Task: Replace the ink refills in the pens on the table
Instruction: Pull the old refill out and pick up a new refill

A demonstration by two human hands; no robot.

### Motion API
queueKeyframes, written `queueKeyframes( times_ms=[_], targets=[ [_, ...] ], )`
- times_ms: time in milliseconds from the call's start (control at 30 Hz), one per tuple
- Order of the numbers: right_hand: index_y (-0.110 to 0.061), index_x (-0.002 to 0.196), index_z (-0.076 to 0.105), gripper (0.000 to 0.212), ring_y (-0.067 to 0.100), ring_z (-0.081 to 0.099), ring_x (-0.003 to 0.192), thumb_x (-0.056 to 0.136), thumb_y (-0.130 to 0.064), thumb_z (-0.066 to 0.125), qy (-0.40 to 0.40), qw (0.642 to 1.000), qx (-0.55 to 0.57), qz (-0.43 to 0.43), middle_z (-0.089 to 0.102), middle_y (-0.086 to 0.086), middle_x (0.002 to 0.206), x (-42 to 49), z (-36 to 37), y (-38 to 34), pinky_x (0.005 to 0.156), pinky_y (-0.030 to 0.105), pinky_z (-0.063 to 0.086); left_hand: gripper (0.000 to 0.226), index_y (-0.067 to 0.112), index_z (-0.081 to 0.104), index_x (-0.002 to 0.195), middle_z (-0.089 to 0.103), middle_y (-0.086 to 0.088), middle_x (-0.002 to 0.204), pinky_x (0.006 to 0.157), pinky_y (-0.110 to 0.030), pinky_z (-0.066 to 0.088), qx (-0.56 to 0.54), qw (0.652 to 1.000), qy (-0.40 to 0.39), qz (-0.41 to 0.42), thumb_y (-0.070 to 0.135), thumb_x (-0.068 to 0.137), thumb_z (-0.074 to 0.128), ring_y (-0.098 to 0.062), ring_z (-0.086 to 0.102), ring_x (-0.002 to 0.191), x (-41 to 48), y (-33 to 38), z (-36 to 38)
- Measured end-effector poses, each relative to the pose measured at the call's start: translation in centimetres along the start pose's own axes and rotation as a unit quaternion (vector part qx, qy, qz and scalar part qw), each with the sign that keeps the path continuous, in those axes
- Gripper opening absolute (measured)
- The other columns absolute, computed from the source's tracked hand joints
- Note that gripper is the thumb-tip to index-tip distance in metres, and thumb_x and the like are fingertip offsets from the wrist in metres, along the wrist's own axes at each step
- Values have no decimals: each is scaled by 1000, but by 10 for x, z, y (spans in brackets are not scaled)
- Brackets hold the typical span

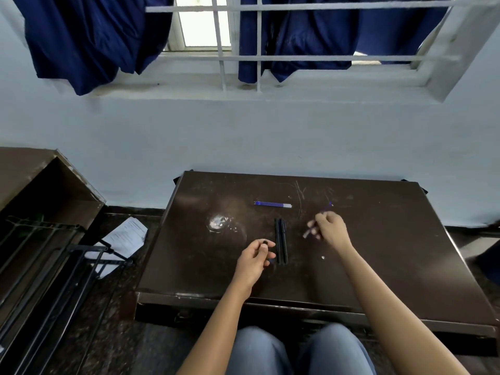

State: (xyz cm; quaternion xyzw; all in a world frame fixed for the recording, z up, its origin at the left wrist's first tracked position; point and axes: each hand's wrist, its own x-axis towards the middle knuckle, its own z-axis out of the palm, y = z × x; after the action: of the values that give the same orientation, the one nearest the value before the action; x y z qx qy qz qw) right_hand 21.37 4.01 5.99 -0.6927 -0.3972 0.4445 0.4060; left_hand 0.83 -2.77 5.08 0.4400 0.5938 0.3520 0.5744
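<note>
Blue refill [308, 233] pinched in right hand [332, 232]; looks light, thin, bendy, so take it mid-shaft. Left hand [254, 257] grips black pen barrel [264, 242], nearer table [378, 266] front edge.

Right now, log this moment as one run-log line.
left hand: grips black pen part | right hand: pinches blue refill, blurred | black pens: lying between hands | spare refills: beyond pens, untouched

Blue refills [272, 204] with white ends are lying at twelve o'clock from the black pens [281, 240] on the scratched dark-brown table [378, 253]; navy curtains [89, 36] are hanging above a pale blue wall [243, 136].
</note>
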Motion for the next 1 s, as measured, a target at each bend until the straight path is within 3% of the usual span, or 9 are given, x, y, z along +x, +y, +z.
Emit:
queueKeyframes(
  times_ms=[100, 167, 500, 767, 1000],
  targets=[
    [-7, 92, 48, 10, 12, 68, 58, 93, 2, 45, -19, 982, 177, -58, 70, 13, 81, -25, 10, -22, 50, 18, 50, 24, 22, 66, 103, 66, 6, 89, 66, -7, 45, 22, 999, -9, 49, 21, 101, 42, 9, 60, 73, -7, 2, 0],
    [-9, 94, 49, 13, 13, 70, 65, 93, 3, 46, -53, 976, 202, -67, 72, 14, 85, -38, 16, -29, 55, 19, 52, 23, 24, 66, 102, 66, 8, 90, 70, -9, 46, 32, 997, -17, 69, 22, 101, 43, 8, 61, 78, -10, 3, 0],
    [-1, 103, 53, 11, 19, 68, 73, 92, 0, 52, -113, 984, 104, -86, 75, 13, 88, -61, 35, -22, 63, 25, 54, 23, 29, 67, 96, 68, 7, 84, 75, -16, 45, 44, 996, -9, 82, 22, 99, 45, 1, 62, 81, -12, 1, -4],
    [-3, 97, 56, 7, 20, 71, 77, 91, 0, 54, -151, 985, 47, -67, 76, 9, 87, -47, 59, 2, 67, 28, 54, 21, 31, 67, 95, 70, 3, 96, 78, -18, 46, 71, 997, -13, 38, 25, 98, 47, -9, 64, 94, 7, -27, -18],
    [-11, 96, 71, 15, 18, 70, 84, 81, -10, 71, -234, 966, -68, -91, 73, 3, 90, -52, 67, 12, 83, 32, 57, 24, 25, 63, 115, 70, 6, 98, 80, -16, 46, 75, 997, -26, 21, 31, 100, 45, -4, 62, 97, 7, -29, -19]
  ],
)
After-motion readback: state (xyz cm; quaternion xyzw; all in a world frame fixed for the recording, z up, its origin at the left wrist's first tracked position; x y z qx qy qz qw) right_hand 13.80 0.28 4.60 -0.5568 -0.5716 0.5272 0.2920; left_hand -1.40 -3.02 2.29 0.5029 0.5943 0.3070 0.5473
